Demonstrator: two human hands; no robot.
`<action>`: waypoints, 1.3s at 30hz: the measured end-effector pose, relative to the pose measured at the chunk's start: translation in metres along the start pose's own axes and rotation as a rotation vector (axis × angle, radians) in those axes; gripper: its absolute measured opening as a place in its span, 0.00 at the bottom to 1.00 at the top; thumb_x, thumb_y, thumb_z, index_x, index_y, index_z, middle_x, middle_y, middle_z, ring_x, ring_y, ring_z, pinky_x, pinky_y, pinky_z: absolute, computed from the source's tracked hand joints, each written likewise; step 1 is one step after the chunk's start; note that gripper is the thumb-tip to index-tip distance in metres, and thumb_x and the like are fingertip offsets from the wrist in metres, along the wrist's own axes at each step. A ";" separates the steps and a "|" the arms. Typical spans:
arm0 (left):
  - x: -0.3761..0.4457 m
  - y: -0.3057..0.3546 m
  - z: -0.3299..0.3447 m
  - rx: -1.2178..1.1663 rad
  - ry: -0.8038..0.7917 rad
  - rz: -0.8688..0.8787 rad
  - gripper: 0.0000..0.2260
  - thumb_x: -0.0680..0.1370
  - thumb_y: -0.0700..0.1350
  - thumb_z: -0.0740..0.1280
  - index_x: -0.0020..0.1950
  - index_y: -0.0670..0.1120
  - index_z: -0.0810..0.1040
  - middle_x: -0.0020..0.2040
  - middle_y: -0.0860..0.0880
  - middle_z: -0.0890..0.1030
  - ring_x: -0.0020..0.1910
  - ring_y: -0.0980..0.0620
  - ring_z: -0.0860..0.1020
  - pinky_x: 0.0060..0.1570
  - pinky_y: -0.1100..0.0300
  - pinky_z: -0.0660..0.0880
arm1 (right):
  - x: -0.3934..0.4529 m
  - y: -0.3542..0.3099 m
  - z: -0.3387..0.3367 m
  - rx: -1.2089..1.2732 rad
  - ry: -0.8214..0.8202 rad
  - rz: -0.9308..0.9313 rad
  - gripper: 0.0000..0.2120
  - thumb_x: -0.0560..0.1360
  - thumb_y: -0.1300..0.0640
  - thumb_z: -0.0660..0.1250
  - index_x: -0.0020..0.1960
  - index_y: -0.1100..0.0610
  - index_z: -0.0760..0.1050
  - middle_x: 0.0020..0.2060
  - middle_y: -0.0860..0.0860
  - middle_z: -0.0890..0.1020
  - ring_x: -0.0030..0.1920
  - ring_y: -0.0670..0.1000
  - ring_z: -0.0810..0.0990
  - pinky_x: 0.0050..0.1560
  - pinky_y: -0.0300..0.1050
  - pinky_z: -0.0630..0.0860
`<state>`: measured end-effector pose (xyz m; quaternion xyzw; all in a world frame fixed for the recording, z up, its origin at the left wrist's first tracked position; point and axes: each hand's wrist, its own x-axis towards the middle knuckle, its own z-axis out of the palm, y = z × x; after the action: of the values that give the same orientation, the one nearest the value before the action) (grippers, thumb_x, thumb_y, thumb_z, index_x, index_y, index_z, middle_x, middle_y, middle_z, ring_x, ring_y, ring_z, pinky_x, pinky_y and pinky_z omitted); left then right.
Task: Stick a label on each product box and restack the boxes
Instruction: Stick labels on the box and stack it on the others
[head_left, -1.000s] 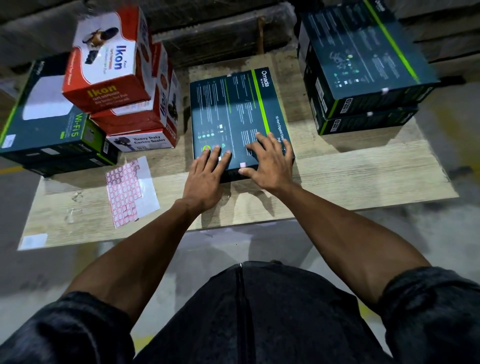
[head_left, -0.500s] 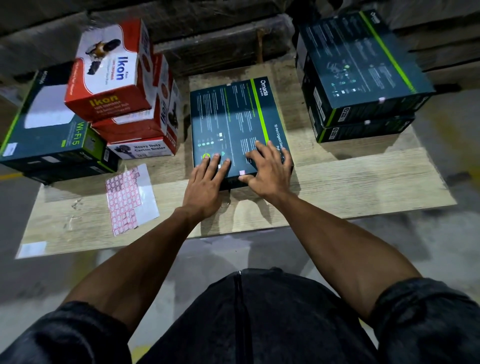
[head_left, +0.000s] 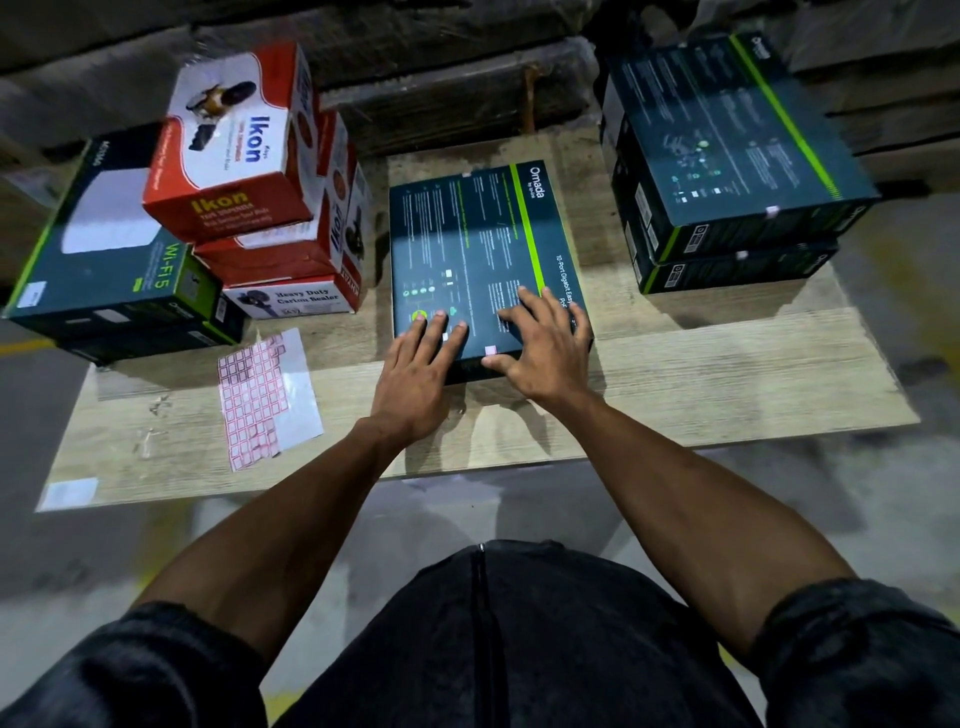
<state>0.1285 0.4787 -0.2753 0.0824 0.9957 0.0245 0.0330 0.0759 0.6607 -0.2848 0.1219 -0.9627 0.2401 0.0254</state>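
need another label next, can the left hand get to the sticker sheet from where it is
Probably yes. The left hand rests flat on the Omada box, holding nothing, and the sticker sheet lies uncovered on the table just to its left, with nothing between.

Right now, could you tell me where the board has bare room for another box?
Bare board lies right of the right hand, before the dark stack. The left is crowded: label sheet, red boxes, Wi-Fi boxes.
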 end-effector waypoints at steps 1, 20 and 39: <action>0.000 0.000 0.001 0.002 0.001 0.000 0.40 0.73 0.42 0.67 0.80 0.50 0.49 0.80 0.44 0.49 0.78 0.42 0.47 0.74 0.49 0.46 | 0.000 0.000 0.001 -0.004 0.010 0.000 0.27 0.69 0.38 0.72 0.65 0.45 0.73 0.75 0.47 0.64 0.78 0.51 0.55 0.73 0.51 0.42; 0.009 -0.010 -0.007 -0.177 -0.049 -0.038 0.28 0.81 0.58 0.55 0.79 0.53 0.52 0.80 0.48 0.51 0.78 0.46 0.47 0.74 0.50 0.47 | 0.008 0.002 -0.028 0.016 -0.214 0.033 0.36 0.70 0.35 0.70 0.74 0.44 0.64 0.79 0.50 0.54 0.79 0.53 0.48 0.74 0.55 0.45; 0.012 0.004 -0.009 -0.658 0.076 -0.413 0.27 0.83 0.53 0.57 0.80 0.48 0.52 0.80 0.47 0.41 0.78 0.47 0.47 0.72 0.54 0.53 | 0.019 -0.016 -0.021 -0.084 -0.245 0.350 0.44 0.68 0.30 0.67 0.77 0.40 0.52 0.79 0.52 0.38 0.77 0.61 0.41 0.72 0.60 0.51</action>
<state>0.1162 0.4842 -0.2668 -0.1355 0.9308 0.3386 0.0251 0.0611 0.6531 -0.2568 -0.0198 -0.9743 0.1840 -0.1287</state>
